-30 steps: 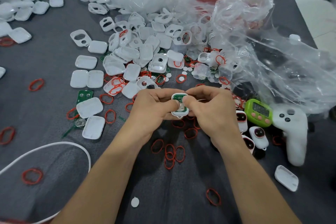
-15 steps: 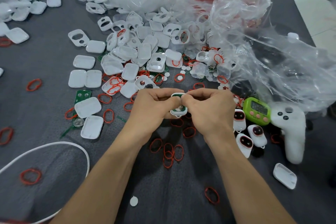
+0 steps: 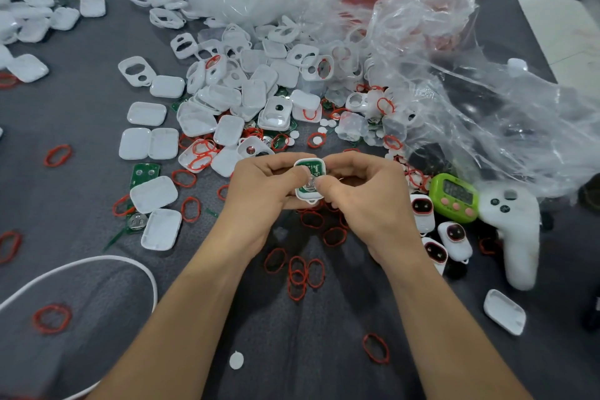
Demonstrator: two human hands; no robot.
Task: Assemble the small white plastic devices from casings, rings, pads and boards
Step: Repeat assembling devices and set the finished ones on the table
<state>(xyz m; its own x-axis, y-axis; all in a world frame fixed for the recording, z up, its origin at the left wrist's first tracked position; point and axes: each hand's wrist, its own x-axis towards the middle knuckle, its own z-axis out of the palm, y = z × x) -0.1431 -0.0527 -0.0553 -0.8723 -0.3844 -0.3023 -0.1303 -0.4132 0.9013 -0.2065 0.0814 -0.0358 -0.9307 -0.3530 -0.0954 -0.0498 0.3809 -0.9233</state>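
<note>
1. Head view, surroundings: we see a heap of loose white casings (image 3: 253,97) just beyond the hands, spilling out from crumpled clear plastic bags (image 3: 422,52) at the far right. Red rings (image 3: 305,273) lie scattered, with one cluster between the wrists. To the right are three finished devices (image 3: 422,213), a green timer (image 3: 454,193) and a white controller (image 3: 516,230). A white cable (image 3: 97,261) curves at the near left, and one round white pad (image 3: 236,360) lies between the forearms.
2. Our left hand (image 3: 263,191) and right hand (image 3: 363,195) both pinch a single casing (image 3: 310,182) at the centre, raised over the rings. The thumbs cover part of its middle.
3. Its open side faces up towards us, showing the green board (image 3: 313,170). Its long axis runs away from us, with the small loop tab at the near end.
4. The counter (image 3: 81,204) is covered in dark grey cloth.
</note>
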